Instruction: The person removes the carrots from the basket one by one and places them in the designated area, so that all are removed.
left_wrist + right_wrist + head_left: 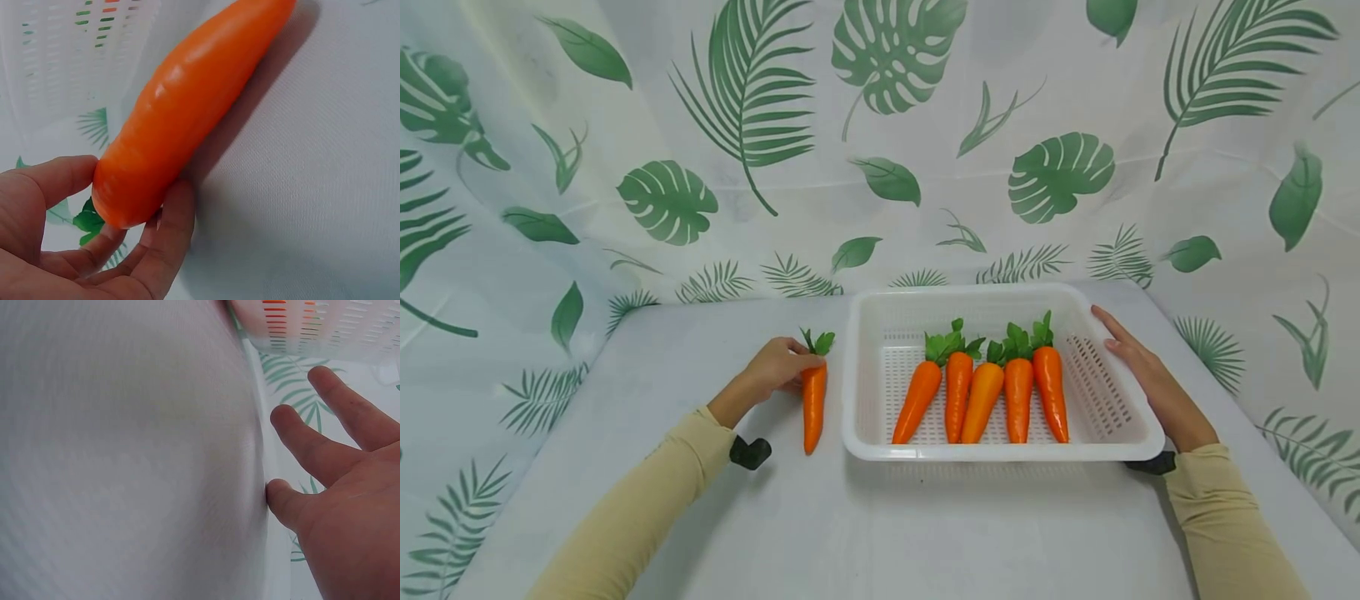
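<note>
A single carrot [813, 408] with a green top lies left of the white basket [1000, 452]. My left hand [777, 367] pinches its thick leafy end; in the left wrist view the thumb and fingers of the left hand [112, 250] are on either side of the orange carrot [187, 94]. Inside the basket several carrots [983, 398] lie side by side, leafy ends toward the back. At the basket's right side, my right hand [1150, 379] rests along the rim with extended fingers. The right wrist view shows the right hand [350, 481] with spread fingers near the basket [325, 347].
A white cloth-covered table [955, 533] carries the basket. Behind it and at both sides hangs a white sheet [955, 192] printed with green leaves. A dark object [750, 452] is at the left wrist, another [1152, 463] at the right wrist.
</note>
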A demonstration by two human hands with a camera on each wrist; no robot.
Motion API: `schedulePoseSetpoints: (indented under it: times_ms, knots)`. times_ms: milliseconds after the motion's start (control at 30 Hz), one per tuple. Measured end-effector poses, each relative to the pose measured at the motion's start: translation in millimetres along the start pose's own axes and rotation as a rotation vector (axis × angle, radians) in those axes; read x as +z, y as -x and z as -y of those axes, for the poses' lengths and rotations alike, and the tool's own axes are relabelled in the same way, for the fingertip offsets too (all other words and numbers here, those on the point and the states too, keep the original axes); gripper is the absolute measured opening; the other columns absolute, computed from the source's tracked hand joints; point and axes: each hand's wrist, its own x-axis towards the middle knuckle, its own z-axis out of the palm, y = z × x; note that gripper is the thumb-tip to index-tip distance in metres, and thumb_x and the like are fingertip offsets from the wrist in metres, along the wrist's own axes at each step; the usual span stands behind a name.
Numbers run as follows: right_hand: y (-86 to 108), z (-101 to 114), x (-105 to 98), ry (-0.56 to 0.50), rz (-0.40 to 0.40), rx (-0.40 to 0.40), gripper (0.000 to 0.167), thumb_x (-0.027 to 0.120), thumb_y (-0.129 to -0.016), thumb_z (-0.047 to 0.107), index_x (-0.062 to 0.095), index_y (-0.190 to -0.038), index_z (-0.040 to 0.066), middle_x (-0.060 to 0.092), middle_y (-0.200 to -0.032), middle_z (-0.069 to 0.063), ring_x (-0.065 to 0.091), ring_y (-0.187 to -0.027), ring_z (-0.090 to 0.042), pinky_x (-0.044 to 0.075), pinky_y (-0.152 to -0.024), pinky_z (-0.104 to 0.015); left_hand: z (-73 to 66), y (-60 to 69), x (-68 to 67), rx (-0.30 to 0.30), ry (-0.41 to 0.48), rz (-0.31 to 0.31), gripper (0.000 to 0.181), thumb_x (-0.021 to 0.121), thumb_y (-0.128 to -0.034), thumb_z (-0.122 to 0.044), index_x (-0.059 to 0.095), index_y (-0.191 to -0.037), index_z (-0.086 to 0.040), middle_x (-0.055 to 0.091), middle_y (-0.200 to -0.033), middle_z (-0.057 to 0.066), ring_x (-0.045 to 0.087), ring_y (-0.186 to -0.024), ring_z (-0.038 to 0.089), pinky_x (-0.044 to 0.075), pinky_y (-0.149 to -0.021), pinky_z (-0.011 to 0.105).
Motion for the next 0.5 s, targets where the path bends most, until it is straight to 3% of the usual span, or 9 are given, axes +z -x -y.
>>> schedulePoseSetpoints:
  times_ms: [500]
  knots:
    - [-0.3,-1.9,0.4,-0.011,0.002,-0.010,0.059,0.029,-0.117,0.046,0.006,-0.172,0.044,0.018,-0.170,-0.031,0.064,-0.107,-0.002,0.066,-0.077,-0.040,4.9,-1.3,4.4,-0.006,-0.054,-0.016,0.044,0.069,-0.1038,-0.027,0.061,-0.128,0.009,0.067,-0.114,0.018,0.066,-0.095,0.028,0.064,-0.084,0.039]
